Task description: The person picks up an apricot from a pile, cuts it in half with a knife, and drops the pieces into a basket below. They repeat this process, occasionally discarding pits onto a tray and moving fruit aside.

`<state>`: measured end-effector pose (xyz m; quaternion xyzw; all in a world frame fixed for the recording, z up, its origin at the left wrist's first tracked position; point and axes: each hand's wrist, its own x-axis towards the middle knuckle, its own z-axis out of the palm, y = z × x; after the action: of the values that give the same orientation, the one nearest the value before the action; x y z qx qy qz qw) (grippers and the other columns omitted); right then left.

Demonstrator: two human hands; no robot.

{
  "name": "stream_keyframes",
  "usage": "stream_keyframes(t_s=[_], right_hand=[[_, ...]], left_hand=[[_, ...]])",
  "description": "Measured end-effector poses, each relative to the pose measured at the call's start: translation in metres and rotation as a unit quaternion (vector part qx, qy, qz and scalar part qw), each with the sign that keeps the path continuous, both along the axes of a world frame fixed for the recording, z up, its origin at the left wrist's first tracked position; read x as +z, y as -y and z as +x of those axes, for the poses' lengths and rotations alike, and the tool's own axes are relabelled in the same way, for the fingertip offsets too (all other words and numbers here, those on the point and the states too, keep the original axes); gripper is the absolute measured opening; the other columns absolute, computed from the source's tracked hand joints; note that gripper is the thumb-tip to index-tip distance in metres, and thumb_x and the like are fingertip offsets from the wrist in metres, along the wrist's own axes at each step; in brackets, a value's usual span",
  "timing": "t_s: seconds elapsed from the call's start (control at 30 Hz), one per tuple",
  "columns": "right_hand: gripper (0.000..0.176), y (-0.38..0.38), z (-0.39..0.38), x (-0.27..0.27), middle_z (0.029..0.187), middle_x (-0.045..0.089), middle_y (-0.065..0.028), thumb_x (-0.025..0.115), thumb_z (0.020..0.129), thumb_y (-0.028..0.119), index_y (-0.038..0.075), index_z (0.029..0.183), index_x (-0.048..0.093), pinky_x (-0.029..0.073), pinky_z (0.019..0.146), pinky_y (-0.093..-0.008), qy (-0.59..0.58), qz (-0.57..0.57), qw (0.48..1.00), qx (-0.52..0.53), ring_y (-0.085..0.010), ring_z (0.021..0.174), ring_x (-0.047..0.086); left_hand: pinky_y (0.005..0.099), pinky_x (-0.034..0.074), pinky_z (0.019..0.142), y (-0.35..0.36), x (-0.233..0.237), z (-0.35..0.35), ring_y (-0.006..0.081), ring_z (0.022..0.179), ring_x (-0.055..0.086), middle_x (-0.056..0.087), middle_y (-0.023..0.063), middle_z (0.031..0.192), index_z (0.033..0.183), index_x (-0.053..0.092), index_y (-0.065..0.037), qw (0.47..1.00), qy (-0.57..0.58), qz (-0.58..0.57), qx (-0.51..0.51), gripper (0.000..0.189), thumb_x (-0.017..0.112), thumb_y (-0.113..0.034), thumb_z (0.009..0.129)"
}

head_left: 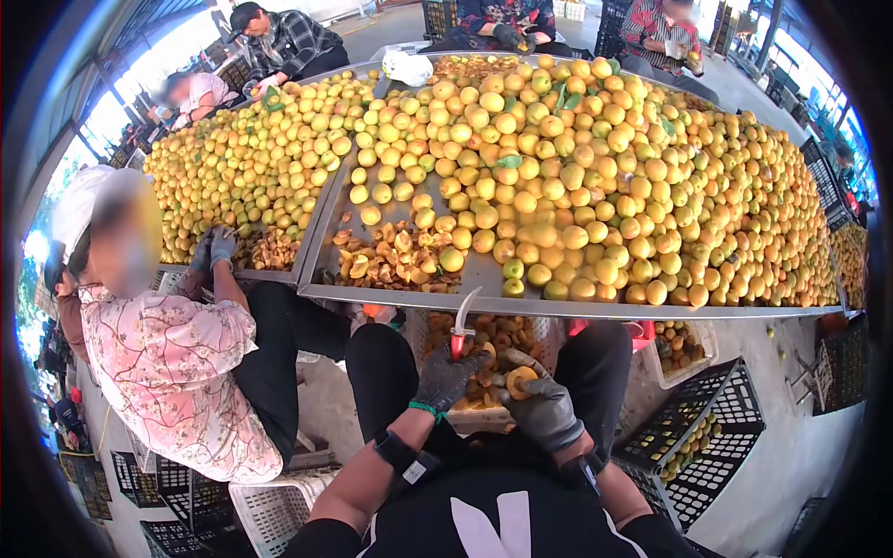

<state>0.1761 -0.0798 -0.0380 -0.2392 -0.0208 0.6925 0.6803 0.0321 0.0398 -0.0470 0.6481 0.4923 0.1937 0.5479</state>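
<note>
Closed around the red handle of a curved, silvery metal knife [461, 323], the left hand's [445, 377] grip leaves the blade pointing up, toward the grey metal surface's [595, 308] near edge. Between that edge and the body, over a white plastic crate [553, 337], the grey-gloved right hand [545, 409] pinches an orange-yellow cut fruit piece [522, 382]. Soft flesh probably wants light pressure, with fingertips clear of the blade's curve.
</note>
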Motion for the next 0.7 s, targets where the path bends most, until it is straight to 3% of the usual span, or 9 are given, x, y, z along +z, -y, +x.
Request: stream_keyframes(t_s=[0.07, 0.1, 0.17, 0.37, 0.4, 0.43, 0.47, 0.57, 0.7], right_hand=[[0.034, 0.007, 0.002, -0.035, 0.115, 0.056, -0.0149, 0.050, 0.088, 0.009, 0.001, 0.121, 0.052, 0.048, 0.086, -0.0355, 0.382, -0.032, 0.923, -0.041, -0.0269, 0.099, 0.058], [0.034, 0.010, 0.008, -0.032, 0.115, 0.056, -0.0149, 0.050, 0.088, 0.009, 0.001, 0.121, 0.052, 0.048, 0.086, -0.0355, 0.381, -0.035, 0.923, -0.041, -0.0269, 0.099, 0.058], [0.027, 0.012, 0.017, -0.022, 0.107, 0.057, -0.0127, 0.051, 0.090, 0.016, 0.002, 0.114, 0.054, 0.047, 0.082, -0.0332, -0.098, -0.057, 0.993, 0.022, -0.0243, 0.090, 0.056], [0.029, 0.012, -0.004, -0.032, 0.123, 0.058, -0.0091, 0.047, 0.100, 0.025, 0.007, 0.121, 0.054, 0.048, 0.091, -0.0336, -0.070, -0.046, 0.992, 0.092, -0.0225, 0.112, 0.058], [0.030, 0.014, -0.008, -0.031, 0.122, 0.059, -0.0091, 0.047, 0.100, 0.025, 0.006, 0.122, 0.053, 0.049, 0.091, -0.0323, 0.229, 0.031, 0.961, 0.151, -0.0226, 0.111, 0.059], [0.032, 0.015, -0.011, -0.029, 0.121, 0.059, -0.0092, 0.048, 0.099, 0.026, 0.005, 0.124, 0.053, 0.049, 0.091, -0.0310, 0.506, 0.108, 0.834, 0.194, -0.0226, 0.110, 0.060], [0.036, 0.015, -0.017, -0.027, 0.116, 0.061, -0.0090, 0.049, 0.099, 0.029, 0.004, 0.125, 0.053, 0.051, 0.084, -0.0283, 0.074, -0.046, 0.967, 0.238, -0.0215, 0.103, 0.062], [0.034, 0.010, -0.026, -0.009, 0.111, 0.062, -0.0090, 0.045, 0.100, 0.030, 0.003, 0.119, 0.055, 0.050, 0.074, -0.0286, 0.034, 0.056, 0.941, 0.332, -0.0202, 0.097, 0.062], [0.037, 0.009, -0.034, -0.004, 0.111, 0.063, -0.0095, 0.049, 0.098, 0.032, 0.004, 0.120, 0.055, 0.051, 0.074, -0.0308, 0.093, 0.057, 0.949, 0.297, -0.0206, 0.096, 0.063]], left_hand=[[0.0288, 0.049, 0.065, 0.001, 0.004, -0.002, 0.0142, 0.073, 0.061, 0.066, 0.0043, 0.088, 0.116, 0.061, -0.005, 0.999, 0.036, 0.012, 0.027, 0.038, 0.072, -0.022, 0.085], [0.0288, 0.049, 0.065, 0.002, 0.008, -0.002, 0.0142, 0.073, 0.061, 0.066, 0.0043, 0.088, 0.116, 0.061, -0.005, 0.999, 0.036, 0.009, 0.025, 0.038, 0.072, -0.022, 0.085], [0.0246, 0.045, 0.053, 0.005, 0.020, -0.004, 0.0096, 0.061, 0.055, 0.061, 0.0004, 0.075, 0.117, 0.062, -0.007, 0.975, 0.185, -0.107, 0.061, 0.031, 0.067, -0.017, 0.088], [0.0224, 0.034, 0.036, 0.007, 0.052, -0.011, 0.0081, 0.045, 0.044, 0.049, -0.0007, 0.066, 0.122, 0.054, 0.000, 0.887, 0.368, -0.276, 0.028, 0.035, 0.062, -0.005, 0.088], [0.0224, 0.034, 0.036, 0.008, 0.056, -0.010, 0.0081, 0.045, 0.044, 0.049, -0.0007, 0.066, 0.122, 0.054, 0.000, 0.888, 0.368, -0.274, 0.031, 0.035, 0.062, -0.005, 0.088], [0.0218, 0.034, 0.038, 0.008, 0.061, -0.009, 0.0072, 0.045, 0.044, 0.049, -0.0023, 0.064, 0.121, 0.056, -0.001, 0.869, 0.403, -0.287, -0.003, 0.033, 0.061, -0.007, 0.089], [0.0213, 0.034, 0.039, 0.010, 0.064, -0.009, 0.0064, 0.045, 0.044, 0.048, -0.0039, 0.062, 0.120, 0.058, -0.003, 0.848, 0.437, -0.299, -0.038, 0.030, 0.061, -0.009, 0.091], [0.0219, 0.035, 0.038, 0.013, 0.062, -0.007, 0.0072, 0.045, 0.045, 0.048, -0.0036, 0.061, 0.120, 0.057, -0.002, 0.844, 0.423, -0.327, -0.047, 0.029, 0.060, -0.009, 0.091], [0.0238, 0.037, 0.039, 0.016, 0.068, -0.013, 0.0073, 0.047, 0.048, 0.050, -0.0022, 0.063, 0.117, 0.058, -0.003, 0.874, 0.387, -0.285, -0.069, 0.028, 0.061, -0.010, 0.090]])
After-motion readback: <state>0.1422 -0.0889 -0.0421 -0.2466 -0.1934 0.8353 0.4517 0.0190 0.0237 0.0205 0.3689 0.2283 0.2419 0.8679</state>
